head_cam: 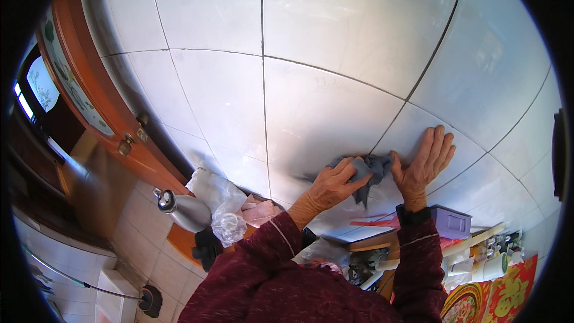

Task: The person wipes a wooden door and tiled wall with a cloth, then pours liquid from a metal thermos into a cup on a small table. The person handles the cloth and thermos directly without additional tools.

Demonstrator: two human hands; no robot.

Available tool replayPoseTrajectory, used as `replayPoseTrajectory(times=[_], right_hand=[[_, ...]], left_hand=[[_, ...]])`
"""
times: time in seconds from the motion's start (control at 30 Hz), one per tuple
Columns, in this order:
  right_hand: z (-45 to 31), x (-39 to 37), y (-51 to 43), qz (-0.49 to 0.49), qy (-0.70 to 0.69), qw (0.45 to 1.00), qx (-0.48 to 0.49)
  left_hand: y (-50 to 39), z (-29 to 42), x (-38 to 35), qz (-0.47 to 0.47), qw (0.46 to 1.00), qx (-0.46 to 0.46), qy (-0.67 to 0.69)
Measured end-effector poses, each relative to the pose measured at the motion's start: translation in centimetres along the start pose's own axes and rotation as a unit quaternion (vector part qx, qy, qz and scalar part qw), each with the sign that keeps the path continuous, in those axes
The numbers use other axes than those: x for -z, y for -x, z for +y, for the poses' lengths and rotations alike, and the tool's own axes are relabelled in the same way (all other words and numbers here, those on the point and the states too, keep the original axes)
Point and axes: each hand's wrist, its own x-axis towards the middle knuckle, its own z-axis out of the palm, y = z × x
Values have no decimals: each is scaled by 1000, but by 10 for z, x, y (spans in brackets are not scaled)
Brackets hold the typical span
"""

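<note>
My left hand (334,187) grips a bunched grey-blue cloth (380,167) and presses it against the white tiled wall (327,107). One corner of the cloth hangs down below my fingers. To the right, my right hand (421,166) lies flat on the tiles with the thumb spread from the fingers. Its thumb tip is at the cloth's right end; whether it pins the cloth I cannot tell. A dark band circles my right wrist. Dark grout lines cross the wall around both hands.
Below the wall, a steel vacuum flask (188,211), clear plastic bags (224,202) and a pink cloth (260,211) stand at left. A purple box (450,222) and white containers (491,267) sit at right. An orange-brown door (96,85) stands ajar; a broom (151,300) is on the floor.
</note>
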Motion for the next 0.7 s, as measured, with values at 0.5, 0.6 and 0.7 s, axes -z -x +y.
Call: replayPoseTrajectory(times=[0.5,0.6,0.7], right_hand=[[-1,0,0,5,8,1000,5],[-1,2,0,-3,1,1000,-2],[-3,4,-1,-17,-1,1000,-13]], left_hand=[[-77,-10,47,151,986,33,-62],[-71,10,38,114,950,156,247],[-54,8,65,96,743,316,582]])
